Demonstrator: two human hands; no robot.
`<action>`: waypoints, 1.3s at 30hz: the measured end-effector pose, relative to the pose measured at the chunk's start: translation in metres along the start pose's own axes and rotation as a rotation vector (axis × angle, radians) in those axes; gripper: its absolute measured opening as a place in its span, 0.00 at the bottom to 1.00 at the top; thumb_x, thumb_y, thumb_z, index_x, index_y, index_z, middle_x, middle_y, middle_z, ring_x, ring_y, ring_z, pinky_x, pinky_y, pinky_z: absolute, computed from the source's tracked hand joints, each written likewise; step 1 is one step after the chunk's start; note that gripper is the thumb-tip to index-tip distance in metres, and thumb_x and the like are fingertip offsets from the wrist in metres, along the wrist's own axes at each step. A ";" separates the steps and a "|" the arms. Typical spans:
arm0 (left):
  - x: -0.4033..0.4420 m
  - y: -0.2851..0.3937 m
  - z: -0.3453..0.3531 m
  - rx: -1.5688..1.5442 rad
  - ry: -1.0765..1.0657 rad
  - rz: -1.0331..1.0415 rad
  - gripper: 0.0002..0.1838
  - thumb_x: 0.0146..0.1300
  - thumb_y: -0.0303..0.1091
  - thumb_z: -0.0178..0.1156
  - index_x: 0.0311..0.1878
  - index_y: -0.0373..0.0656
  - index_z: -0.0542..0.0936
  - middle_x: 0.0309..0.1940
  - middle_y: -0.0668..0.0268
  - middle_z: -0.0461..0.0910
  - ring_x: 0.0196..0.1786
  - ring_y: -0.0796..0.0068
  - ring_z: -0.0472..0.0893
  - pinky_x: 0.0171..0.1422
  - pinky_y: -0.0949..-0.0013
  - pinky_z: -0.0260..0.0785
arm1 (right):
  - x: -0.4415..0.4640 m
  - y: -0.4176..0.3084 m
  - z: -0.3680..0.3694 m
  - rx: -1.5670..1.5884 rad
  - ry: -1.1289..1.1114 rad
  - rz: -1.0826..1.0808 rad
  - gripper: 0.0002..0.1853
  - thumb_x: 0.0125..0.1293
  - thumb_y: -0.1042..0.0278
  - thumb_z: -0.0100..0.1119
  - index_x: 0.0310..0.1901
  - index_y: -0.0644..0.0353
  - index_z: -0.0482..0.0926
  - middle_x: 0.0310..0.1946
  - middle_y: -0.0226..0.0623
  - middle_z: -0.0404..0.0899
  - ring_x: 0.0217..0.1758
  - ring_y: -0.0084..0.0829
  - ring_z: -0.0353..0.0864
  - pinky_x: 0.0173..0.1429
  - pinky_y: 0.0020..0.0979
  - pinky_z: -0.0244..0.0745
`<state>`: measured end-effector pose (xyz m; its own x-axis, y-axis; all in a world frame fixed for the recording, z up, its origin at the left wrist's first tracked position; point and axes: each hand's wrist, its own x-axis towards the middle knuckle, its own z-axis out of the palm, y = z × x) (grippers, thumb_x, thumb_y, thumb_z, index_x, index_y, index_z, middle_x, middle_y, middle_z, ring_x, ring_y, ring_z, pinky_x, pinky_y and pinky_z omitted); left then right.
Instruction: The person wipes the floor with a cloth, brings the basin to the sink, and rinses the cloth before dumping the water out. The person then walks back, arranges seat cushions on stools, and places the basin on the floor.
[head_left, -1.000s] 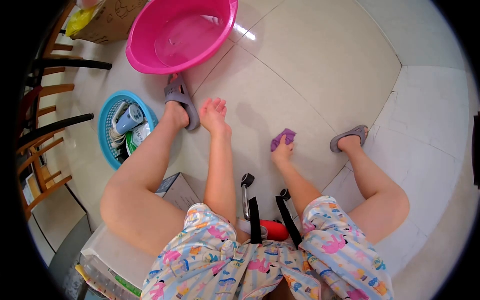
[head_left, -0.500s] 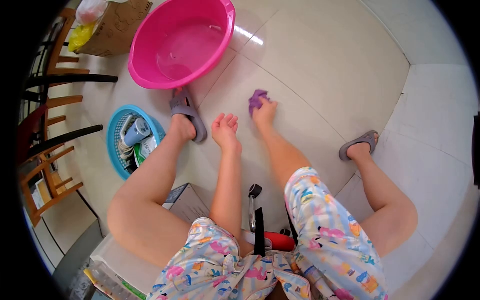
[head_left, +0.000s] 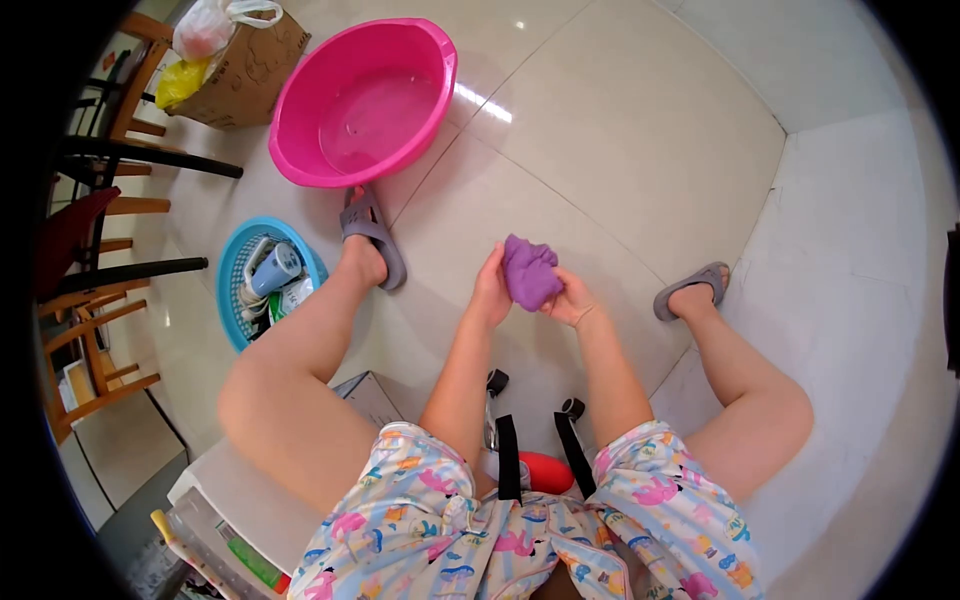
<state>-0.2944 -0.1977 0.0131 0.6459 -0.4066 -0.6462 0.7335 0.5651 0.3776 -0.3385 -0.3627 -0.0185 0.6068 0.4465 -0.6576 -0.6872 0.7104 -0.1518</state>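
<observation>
A crumpled purple cloth (head_left: pixel 531 272) is held up between my two hands, above the tiled floor (head_left: pixel 600 150). My left hand (head_left: pixel 491 287) grips its left side, with the fingers partly hidden behind it. On the lower right, my right hand (head_left: pixel 573 298) pinches the cloth between thumb and fingers. Beyond my hands, to the upper left, stands a large pink basin (head_left: pixel 300 150) with what looks like shallow water inside.
A blue basket (head_left: pixel 229 285) with a cup and other items stands left of my leg. Behind it are wooden chairs (head_left: pixel 138 205) and a cardboard box (head_left: pixel 240 85) with plastic bags. My feet wear grey slippers (head_left: pixel 383 240). A white wall is at the right.
My right hand moved from low over the floor up to the left with the cloth, then back toward me. My left hand, empty before, has turned and taken hold of the cloth too.
</observation>
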 end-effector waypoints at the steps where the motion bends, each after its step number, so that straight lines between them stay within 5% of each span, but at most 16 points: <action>1: -0.004 -0.004 0.004 -0.028 -0.062 0.026 0.25 0.71 0.50 0.46 0.60 0.42 0.71 0.54 0.59 0.77 0.53 0.67 0.78 0.58 0.65 0.69 | -0.005 0.004 0.000 -0.119 -0.014 -0.013 0.18 0.67 0.56 0.50 0.54 0.55 0.73 0.45 0.30 0.79 0.41 0.24 0.81 0.34 0.28 0.78; 4: -0.006 -0.024 0.003 0.303 0.036 0.117 0.24 0.73 0.50 0.44 0.59 0.41 0.73 0.53 0.61 0.77 0.52 0.69 0.78 0.58 0.66 0.68 | -0.023 0.016 0.031 -0.360 0.389 -0.168 0.18 0.68 0.58 0.50 0.54 0.59 0.73 0.45 0.33 0.79 0.42 0.26 0.80 0.40 0.29 0.77; 7: -0.013 -0.046 0.007 0.537 0.155 0.102 0.26 0.72 0.52 0.45 0.58 0.39 0.74 0.52 0.63 0.77 0.52 0.71 0.76 0.59 0.66 0.67 | 0.023 0.056 -0.033 -0.867 0.777 -0.631 0.21 0.65 0.56 0.52 0.52 0.65 0.74 0.43 0.46 0.80 0.45 0.37 0.80 0.46 0.37 0.76; 10: -0.019 -0.077 0.009 0.485 0.171 0.093 0.24 0.73 0.51 0.45 0.54 0.40 0.77 0.49 0.63 0.79 0.51 0.74 0.76 0.57 0.67 0.68 | 0.004 0.075 0.002 -0.639 0.931 -0.770 0.24 0.64 0.57 0.53 0.54 0.67 0.73 0.46 0.51 0.79 0.49 0.44 0.79 0.54 0.41 0.72; 12: -0.022 -0.091 0.011 0.427 0.126 -0.014 0.35 0.71 0.63 0.35 0.56 0.41 0.76 0.50 0.64 0.78 0.54 0.72 0.74 0.61 0.66 0.64 | -0.008 0.084 0.011 -0.791 0.927 -0.846 0.22 0.63 0.57 0.55 0.53 0.64 0.75 0.45 0.51 0.80 0.48 0.45 0.80 0.53 0.41 0.72; 15: -0.031 -0.092 0.008 0.428 -0.027 -0.159 0.49 0.63 0.76 0.20 0.59 0.42 0.74 0.54 0.65 0.77 0.58 0.71 0.72 0.64 0.66 0.60 | -0.018 0.085 -0.006 -0.764 0.874 -0.735 0.20 0.61 0.61 0.59 0.53 0.63 0.76 0.45 0.49 0.80 0.48 0.42 0.80 0.53 0.39 0.74; 20: -0.021 -0.110 0.011 0.328 -0.159 -0.188 0.52 0.63 0.76 0.20 0.68 0.38 0.65 0.64 0.59 0.69 0.68 0.67 0.65 0.73 0.65 0.48 | -0.040 0.047 -0.035 -0.871 0.842 -0.532 0.21 0.57 0.68 0.62 0.53 0.62 0.77 0.47 0.47 0.81 0.49 0.40 0.81 0.54 0.38 0.74; 21: -0.016 -0.113 0.014 0.290 -0.159 -0.188 0.51 0.63 0.76 0.20 0.69 0.39 0.63 0.66 0.57 0.67 0.70 0.66 0.63 0.75 0.64 0.46 | -0.042 0.038 -0.041 -0.871 0.918 -0.573 0.19 0.56 0.70 0.61 0.51 0.64 0.78 0.40 0.43 0.83 0.43 0.35 0.82 0.49 0.35 0.76; 25: -0.011 -0.104 0.020 0.510 0.015 -0.166 0.48 0.65 0.74 0.24 0.74 0.41 0.54 0.72 0.51 0.57 0.74 0.60 0.58 0.77 0.58 0.41 | -0.054 0.018 -0.105 -0.832 1.482 -0.619 0.20 0.56 0.68 0.64 0.51 0.61 0.76 0.43 0.46 0.82 0.47 0.42 0.82 0.54 0.40 0.75; 29: -0.001 -0.084 -0.010 0.521 0.295 -0.062 0.40 0.70 0.66 0.31 0.71 0.41 0.61 0.66 0.51 0.66 0.68 0.59 0.67 0.72 0.55 0.53 | -0.090 0.036 -0.163 -0.745 1.847 -0.393 0.23 0.55 0.63 0.66 0.53 0.60 0.75 0.50 0.48 0.77 0.52 0.48 0.77 0.56 0.44 0.71; 32: 0.003 -0.071 -0.027 0.493 0.516 0.000 0.34 0.72 0.59 0.36 0.67 0.40 0.66 0.59 0.53 0.74 0.59 0.62 0.74 0.64 0.58 0.62 | -0.037 0.080 -0.154 -1.169 1.967 -0.186 0.23 0.58 0.59 0.64 0.53 0.60 0.75 0.54 0.49 0.73 0.58 0.47 0.71 0.61 0.44 0.66; 34: 0.005 -0.071 -0.034 0.464 0.632 0.033 0.31 0.72 0.56 0.38 0.64 0.40 0.69 0.54 0.55 0.77 0.54 0.65 0.77 0.59 0.60 0.66 | 0.021 0.115 -0.145 -1.502 1.888 -0.506 0.21 0.60 0.59 0.61 0.53 0.59 0.76 0.56 0.49 0.71 0.62 0.44 0.66 0.65 0.42 0.63; 35: 0.007 -0.072 -0.038 0.472 0.633 0.040 0.30 0.72 0.55 0.38 0.64 0.40 0.69 0.53 0.55 0.78 0.53 0.65 0.77 0.58 0.61 0.67 | 0.045 0.121 -0.127 -1.318 1.633 -0.578 0.21 0.58 0.66 0.60 0.54 0.56 0.75 0.58 0.48 0.70 0.62 0.46 0.66 0.66 0.43 0.63; 38: 0.013 -0.071 -0.045 0.490 0.625 0.067 0.28 0.72 0.53 0.40 0.63 0.40 0.70 0.51 0.56 0.79 0.50 0.67 0.78 0.55 0.62 0.68 | 0.052 0.090 -0.041 -1.547 1.057 -0.722 0.22 0.53 0.76 0.60 0.52 0.53 0.78 0.59 0.43 0.72 0.60 0.46 0.68 0.66 0.43 0.63; 39: 0.014 -0.068 -0.045 0.488 0.623 0.078 0.28 0.72 0.52 0.41 0.62 0.40 0.70 0.51 0.56 0.79 0.50 0.67 0.78 0.55 0.62 0.68 | 0.052 0.074 -0.035 -1.514 1.050 -0.795 0.21 0.52 0.76 0.61 0.51 0.53 0.79 0.57 0.42 0.73 0.60 0.45 0.69 0.65 0.43 0.64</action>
<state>-0.3448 -0.2097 -0.0512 0.5679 0.1787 -0.8034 0.7940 0.1381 0.5920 -0.3717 -0.3064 -0.0897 0.8481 -0.5078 -0.1510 -0.4910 -0.6464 -0.5840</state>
